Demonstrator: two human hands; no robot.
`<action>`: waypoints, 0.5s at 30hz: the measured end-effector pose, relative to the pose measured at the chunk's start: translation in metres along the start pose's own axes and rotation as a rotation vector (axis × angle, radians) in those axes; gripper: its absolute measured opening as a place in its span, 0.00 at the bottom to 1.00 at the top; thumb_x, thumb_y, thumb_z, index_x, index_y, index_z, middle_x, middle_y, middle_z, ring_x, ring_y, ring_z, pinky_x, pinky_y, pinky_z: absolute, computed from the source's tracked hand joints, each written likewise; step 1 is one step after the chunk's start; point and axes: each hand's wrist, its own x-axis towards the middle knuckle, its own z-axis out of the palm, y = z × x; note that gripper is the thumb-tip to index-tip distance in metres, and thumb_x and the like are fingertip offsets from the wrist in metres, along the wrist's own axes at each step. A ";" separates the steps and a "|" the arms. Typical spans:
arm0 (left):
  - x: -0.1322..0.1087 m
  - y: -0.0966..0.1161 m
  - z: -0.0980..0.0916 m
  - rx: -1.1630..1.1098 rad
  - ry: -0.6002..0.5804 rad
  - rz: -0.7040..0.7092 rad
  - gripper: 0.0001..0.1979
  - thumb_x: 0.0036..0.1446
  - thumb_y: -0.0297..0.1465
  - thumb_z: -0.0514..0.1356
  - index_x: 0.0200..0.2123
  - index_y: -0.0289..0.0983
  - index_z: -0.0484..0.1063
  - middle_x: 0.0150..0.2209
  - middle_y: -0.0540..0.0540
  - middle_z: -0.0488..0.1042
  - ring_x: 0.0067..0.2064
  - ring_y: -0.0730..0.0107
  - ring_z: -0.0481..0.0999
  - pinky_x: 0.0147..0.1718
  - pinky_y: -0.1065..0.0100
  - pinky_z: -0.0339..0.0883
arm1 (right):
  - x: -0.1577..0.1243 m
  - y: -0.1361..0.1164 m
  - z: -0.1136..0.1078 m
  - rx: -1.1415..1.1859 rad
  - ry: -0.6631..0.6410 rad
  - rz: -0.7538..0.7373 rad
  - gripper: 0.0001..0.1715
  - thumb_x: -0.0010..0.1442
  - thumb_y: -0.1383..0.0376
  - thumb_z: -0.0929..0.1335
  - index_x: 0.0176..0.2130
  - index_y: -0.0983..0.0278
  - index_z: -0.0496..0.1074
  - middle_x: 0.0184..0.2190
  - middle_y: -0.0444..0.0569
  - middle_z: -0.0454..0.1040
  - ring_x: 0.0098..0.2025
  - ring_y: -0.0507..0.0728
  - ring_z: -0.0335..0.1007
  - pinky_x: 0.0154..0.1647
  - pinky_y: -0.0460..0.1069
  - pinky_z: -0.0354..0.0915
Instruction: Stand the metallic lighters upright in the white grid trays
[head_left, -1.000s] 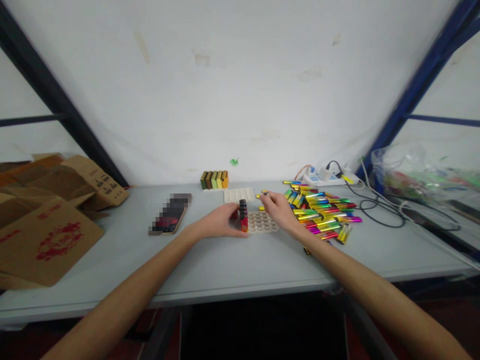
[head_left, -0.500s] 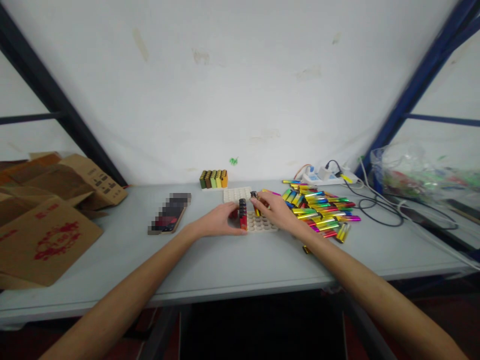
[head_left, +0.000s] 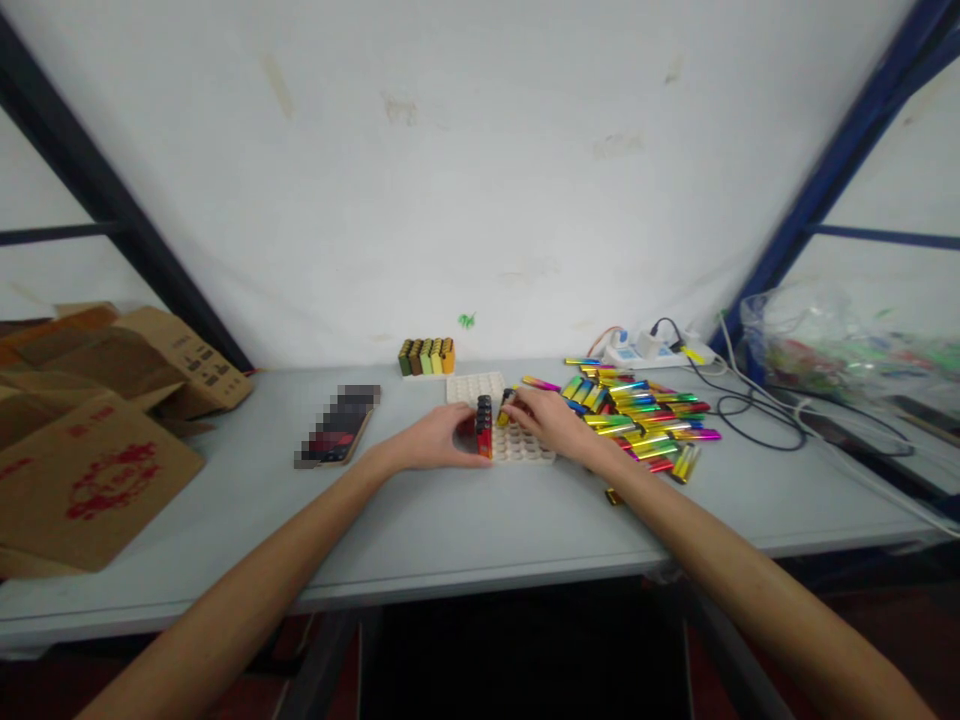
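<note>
A cream tray (head_left: 525, 447) with round sockets lies mid-table. Several dark and red lighters (head_left: 484, 428) stand upright along its left edge. My left hand (head_left: 435, 440) rests against the tray's left side, fingers curled around that row. My right hand (head_left: 547, 420) pinches a yellow lighter (head_left: 504, 408) and holds it upright over the tray beside the row. A heap of shiny multicoloured lighters (head_left: 637, 420) lies just right of my right hand.
A second cream tray (head_left: 474, 386) and a filled row of green-to-orange lighters (head_left: 428, 357) sit behind. A phone (head_left: 337, 428) lies left, cardboard boxes (head_left: 90, 420) far left. A power strip (head_left: 649, 352) with cables and a plastic bag (head_left: 825, 350) are at right.
My right hand moved left from the heap with a lighter and lowered it onto the tray beside the standing row. My left hand stayed at the tray.
</note>
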 end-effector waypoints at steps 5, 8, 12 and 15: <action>0.001 0.000 0.000 0.007 -0.007 0.014 0.31 0.48 0.50 0.70 0.47 0.34 0.75 0.48 0.39 0.79 0.47 0.51 0.77 0.49 0.57 0.70 | 0.000 -0.001 0.005 -0.032 -0.083 -0.032 0.09 0.71 0.65 0.66 0.38 0.66 0.72 0.34 0.50 0.75 0.34 0.55 0.67 0.37 0.48 0.58; 0.001 0.000 0.000 0.018 -0.010 0.011 0.30 0.48 0.51 0.70 0.45 0.34 0.75 0.44 0.39 0.79 0.45 0.52 0.77 0.47 0.58 0.70 | 0.000 0.000 0.008 -0.087 -0.117 -0.042 0.07 0.69 0.66 0.67 0.39 0.66 0.74 0.37 0.52 0.75 0.36 0.56 0.68 0.39 0.49 0.60; 0.000 0.000 0.000 0.015 -0.004 -0.007 0.32 0.47 0.53 0.70 0.46 0.34 0.75 0.46 0.39 0.78 0.45 0.51 0.77 0.48 0.57 0.70 | -0.001 0.002 -0.006 -0.072 -0.140 -0.063 0.09 0.69 0.64 0.68 0.46 0.66 0.75 0.42 0.54 0.77 0.42 0.58 0.71 0.44 0.50 0.63; 0.000 0.002 -0.001 0.002 -0.004 -0.014 0.33 0.47 0.54 0.69 0.46 0.34 0.75 0.46 0.40 0.78 0.45 0.51 0.77 0.47 0.57 0.70 | -0.005 0.001 -0.040 -0.009 -0.030 -0.012 0.15 0.69 0.58 0.68 0.51 0.65 0.75 0.44 0.55 0.78 0.42 0.58 0.73 0.45 0.52 0.66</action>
